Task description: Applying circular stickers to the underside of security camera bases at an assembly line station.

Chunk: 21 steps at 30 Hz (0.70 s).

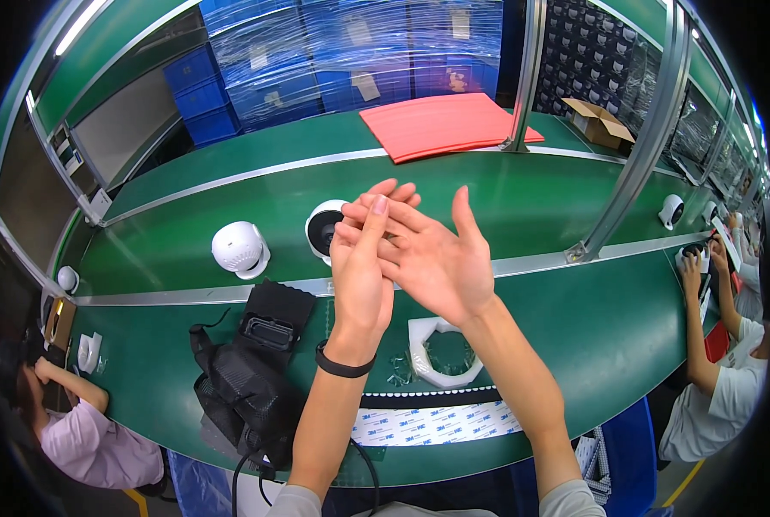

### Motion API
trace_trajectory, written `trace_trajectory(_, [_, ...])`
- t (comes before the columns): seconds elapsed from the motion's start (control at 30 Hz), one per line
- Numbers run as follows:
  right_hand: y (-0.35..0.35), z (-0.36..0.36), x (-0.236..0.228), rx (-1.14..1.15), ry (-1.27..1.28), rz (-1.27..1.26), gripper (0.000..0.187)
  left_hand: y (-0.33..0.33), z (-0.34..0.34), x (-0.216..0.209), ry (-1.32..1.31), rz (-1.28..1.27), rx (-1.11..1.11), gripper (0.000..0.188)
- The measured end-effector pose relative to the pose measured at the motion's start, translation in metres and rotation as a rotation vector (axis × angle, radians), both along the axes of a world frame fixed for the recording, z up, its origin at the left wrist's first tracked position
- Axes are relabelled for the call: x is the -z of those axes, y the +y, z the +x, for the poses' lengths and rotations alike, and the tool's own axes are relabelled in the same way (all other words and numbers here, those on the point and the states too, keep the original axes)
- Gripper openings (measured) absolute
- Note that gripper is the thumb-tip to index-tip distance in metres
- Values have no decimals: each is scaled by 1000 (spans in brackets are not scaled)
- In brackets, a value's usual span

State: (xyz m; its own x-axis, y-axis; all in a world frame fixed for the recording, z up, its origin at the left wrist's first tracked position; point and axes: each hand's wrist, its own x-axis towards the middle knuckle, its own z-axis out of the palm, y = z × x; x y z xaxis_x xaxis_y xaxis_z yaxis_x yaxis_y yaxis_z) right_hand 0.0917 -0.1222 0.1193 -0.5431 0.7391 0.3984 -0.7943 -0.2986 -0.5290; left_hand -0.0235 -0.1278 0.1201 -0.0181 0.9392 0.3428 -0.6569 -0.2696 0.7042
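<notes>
Camera (319, 231), white with a black face, stands on the green lane (540, 207) beyond the left grip, whose fingers partly cover it from view. The left grip (361, 280) lays its thumb across the fingers of the right grip (443, 269); whether it closes on them, I cannot tell. The right grip is spread, palm showing, thumb standing away from its fingers. Both are raised over the worktop (613, 327). A second camera (239, 250) sits left of the grips. Nearer the person than the grips, between the forearms, lie a foam ring (417, 340) and a printed strip (441, 422). A black bag (243, 388) lies left of the left forearm. Pink sheets (445, 125) lie well beyond the grips.
</notes>
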Motion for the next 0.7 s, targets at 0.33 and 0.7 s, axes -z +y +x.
trace_trajectory(0.33, [3, 12, 0, 55, -142, 93, 80, 2, 4, 2, 35, 161, 44, 27])
trace_trajectory(0.7, [-15, 18, -7, 145, -263, 341, 43, -18, -10, -17, 12, 129, 144, 27])
